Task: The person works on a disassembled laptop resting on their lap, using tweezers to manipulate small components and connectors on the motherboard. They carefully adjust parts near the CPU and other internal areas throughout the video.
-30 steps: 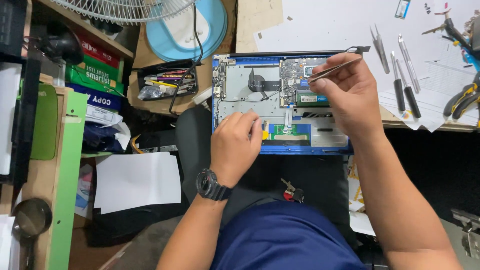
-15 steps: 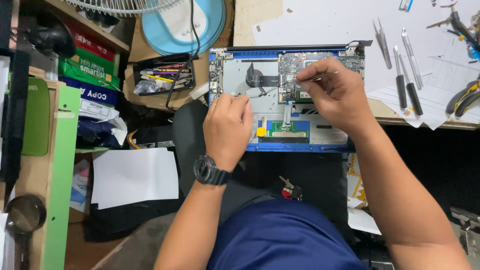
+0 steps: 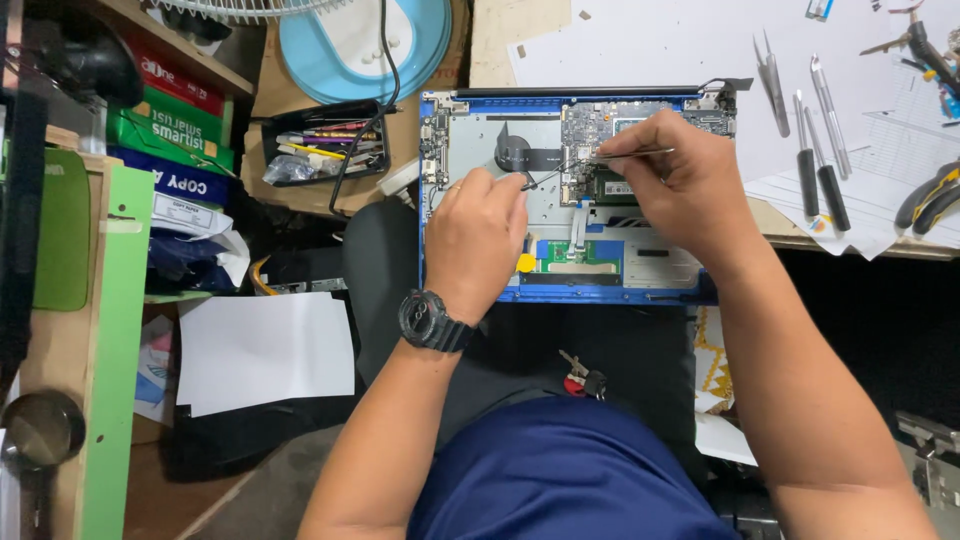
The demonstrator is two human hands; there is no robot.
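An opened blue laptop base point(image 3: 470, 130) lies at the desk edge with its green circuit board point(image 3: 600, 125) and a black round part exposed. My right hand point(image 3: 680, 185) pinches metal tweezers point(image 3: 640, 153), tips aimed left over the board. My left hand point(image 3: 475, 240), with a black watch on the wrist, rests on the laptop's lower left and pinches a thin black cable point(image 3: 540, 180) near the tweezer tips.
Tweezers and screwdrivers point(image 3: 815, 130) lie on white paper right of the laptop, pliers point(image 3: 925, 200) farther right. A black tray of pens point(image 3: 320, 150) sits to the left, below a blue fan base point(image 3: 350, 45). Stacked boxes point(image 3: 170, 130) and a white sheet point(image 3: 265, 350) are at left.
My right hand has brought the tweezers down and left from the laptop's top right corner onto the board. My left hand slid up from the lower edge to the thin cable.
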